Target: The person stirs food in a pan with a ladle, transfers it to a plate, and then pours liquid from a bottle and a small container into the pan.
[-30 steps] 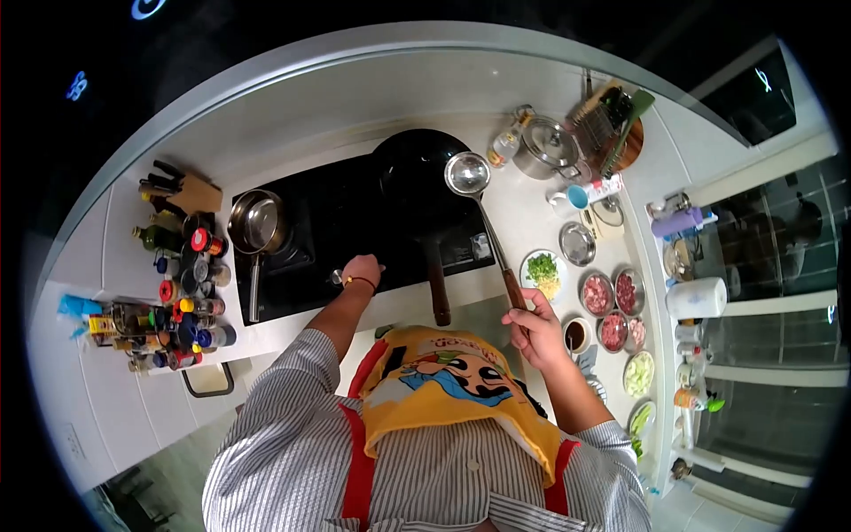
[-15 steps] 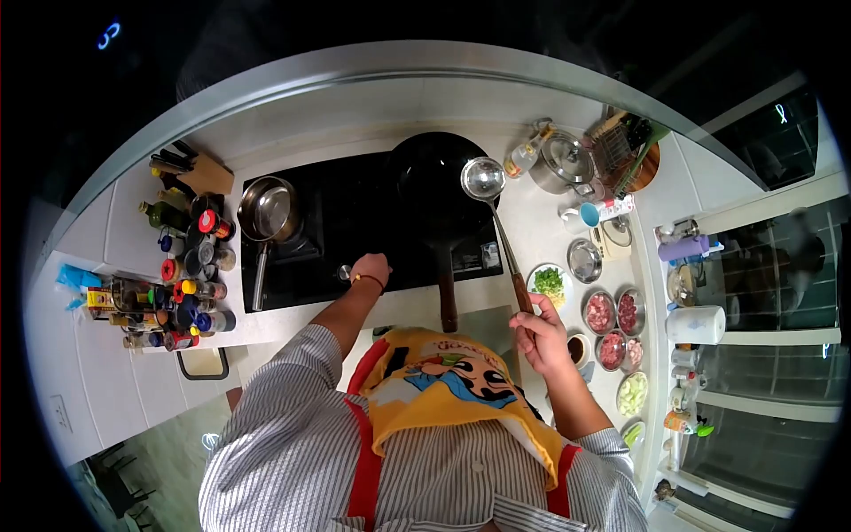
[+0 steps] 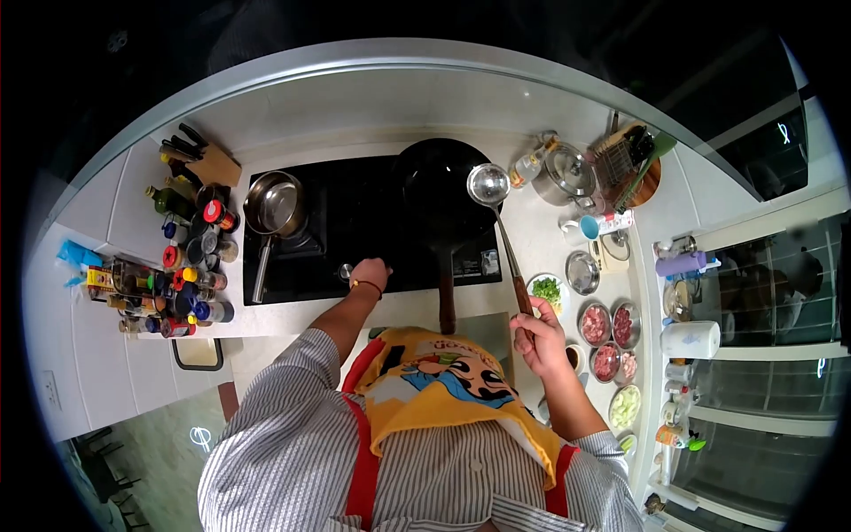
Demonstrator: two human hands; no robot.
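My right hand (image 3: 541,339) is closed round the wooden handle of a metal ladle (image 3: 488,185), whose bowl is up beside the right rim of a black wok (image 3: 445,182). The wok sits on the right burner of the black gas stove (image 3: 355,208), its wooden handle toward me. At the stove's front edge, my left hand (image 3: 372,271) has its fingers closed on a control knob, mostly hidden under them. Another stove knob (image 3: 346,271) shows just left of it. On the left burner stands a steel saucepan (image 3: 274,204) with its handle pointing toward me.
Seasoning bottles and jars (image 3: 199,257) crowd the left counter by a knife block (image 3: 215,167). To the right are a lidded pot (image 3: 567,173), a plate of chopped greens (image 3: 547,289), bowls of cut meat (image 3: 595,323) and a bowl of pale green pieces (image 3: 625,407).
The view has shifted slightly. Both hands keep their places, the left at the knob and the right on the ladle, with the ladle bowl still beside the wok.
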